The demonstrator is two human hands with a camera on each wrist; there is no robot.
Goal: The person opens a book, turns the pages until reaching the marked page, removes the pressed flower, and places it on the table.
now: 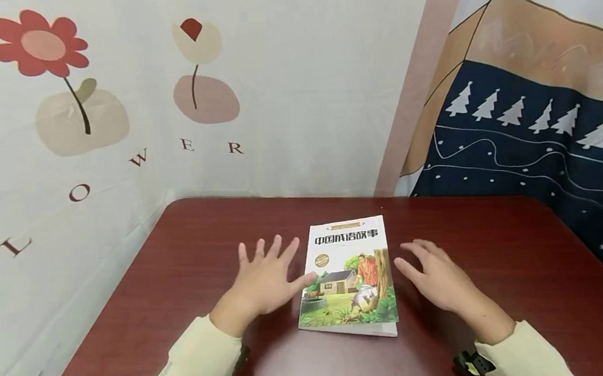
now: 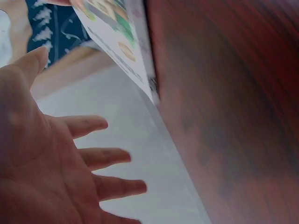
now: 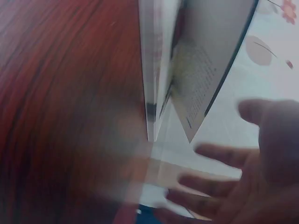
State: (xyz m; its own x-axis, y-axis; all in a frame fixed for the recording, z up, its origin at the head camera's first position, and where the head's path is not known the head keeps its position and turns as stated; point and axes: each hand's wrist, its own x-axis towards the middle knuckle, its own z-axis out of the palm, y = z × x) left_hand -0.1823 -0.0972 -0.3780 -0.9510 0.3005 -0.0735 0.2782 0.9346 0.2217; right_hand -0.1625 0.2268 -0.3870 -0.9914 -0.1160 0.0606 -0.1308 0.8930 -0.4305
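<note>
A paperback book [image 1: 344, 281] with Chinese characters and a painted cottage scene on its white and green front lies on the table. Its front cover [image 3: 210, 60] stands partly raised along the right side in the right wrist view, showing an inner page side. My left hand [image 1: 264, 284] is spread flat in the air beside the book's left edge, the thumb overlapping that edge from the head view. In the left wrist view the same palm [image 2: 46, 154] holds nothing. To the right of the book hovers my right hand [image 1: 443, 277], its fingers loosely bent and apart from the cover.
The reddish-brown wooden table [image 1: 186, 249] has rounded far corners. Behind it hangs a pale cloth [image 1: 313, 89] printed with flowers and letters; a dark blue tree-print cloth [image 1: 496, 149] hangs at the right. A black wristband [image 1: 472, 366] sits at the right cuff.
</note>
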